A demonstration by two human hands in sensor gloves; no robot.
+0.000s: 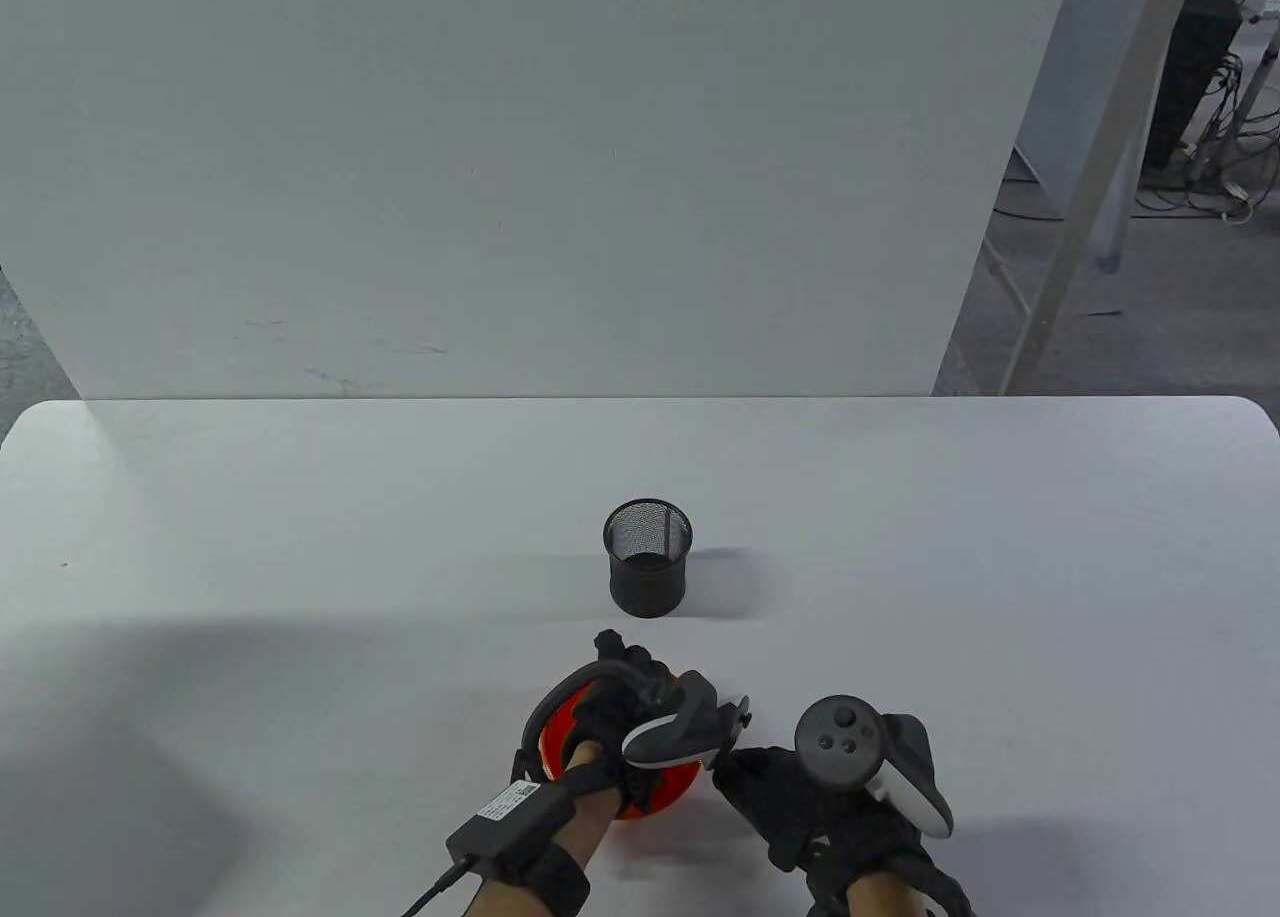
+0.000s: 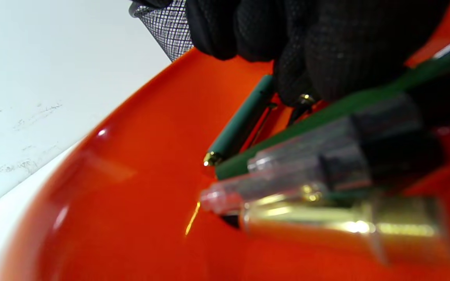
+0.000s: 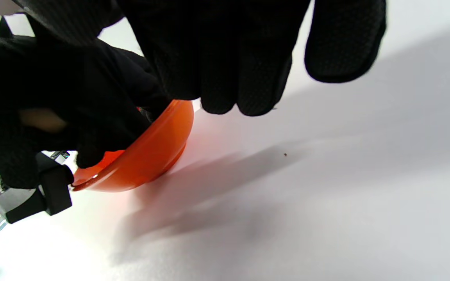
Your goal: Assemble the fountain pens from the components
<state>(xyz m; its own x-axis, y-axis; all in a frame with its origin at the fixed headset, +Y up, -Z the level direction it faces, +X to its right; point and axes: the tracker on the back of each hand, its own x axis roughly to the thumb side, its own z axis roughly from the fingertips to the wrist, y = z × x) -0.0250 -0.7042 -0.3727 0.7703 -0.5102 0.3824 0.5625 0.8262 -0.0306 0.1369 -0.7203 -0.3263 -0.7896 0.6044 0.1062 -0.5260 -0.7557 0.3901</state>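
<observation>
An orange bowl (image 1: 662, 799) sits near the table's front edge under my left hand (image 1: 640, 692). In the left wrist view the bowl (image 2: 131, 187) holds pen parts: a short green barrel (image 2: 240, 125), a long green barrel (image 2: 326, 117), a clear-ended black section (image 2: 307, 171) and a gold metal piece (image 2: 338, 222). My left hand's fingertips (image 2: 299, 82) reach into the bowl and touch the green parts; a firm grip is not visible. My right hand (image 1: 775, 792) hovers empty just right of the bowl, fingers (image 3: 225, 78) hanging loose above the table beside the bowl (image 3: 150, 152).
A black mesh pen cup (image 1: 648, 557) stands upright behind the bowl, mid-table; its mesh also shows in the left wrist view (image 2: 166, 27). A white board (image 1: 500, 177) stands along the table's far edge. The white table (image 1: 300, 557) spreads to both sides.
</observation>
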